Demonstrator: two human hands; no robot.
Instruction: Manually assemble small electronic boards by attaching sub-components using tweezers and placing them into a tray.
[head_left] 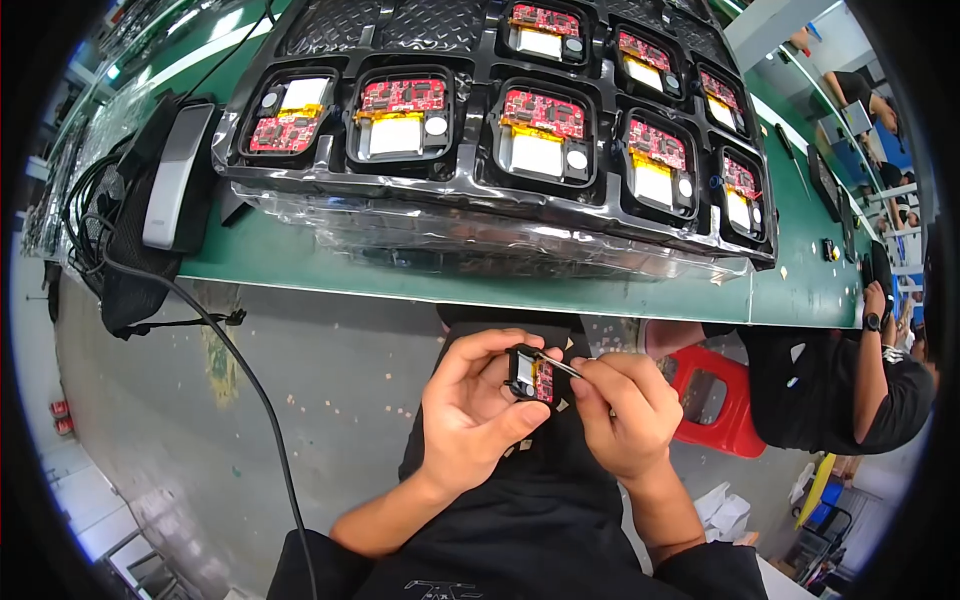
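Note:
Above my lap, my left hand [480,405] grips a small black device housing [528,374] between thumb and fingers. Inside it show a red circuit board, a silver battery and a strip of yellow tape. My right hand [630,408] pinches a pair of metal tweezers [562,367], whose tips reach the upper edge of the housing beside the red board. What the tips touch is too small to make out. Beyond my hands, a black moulded tray [480,190] on the bench holds several similar housings with red boards and batteries.
The tray rests on a plastic-wrapped stack on the green bench [690,300]. At the left are a grey-and-black device [178,180] and a black cable [250,370] hanging down past me. At right, a co-worker in black [840,390] sits by a red stool [715,405].

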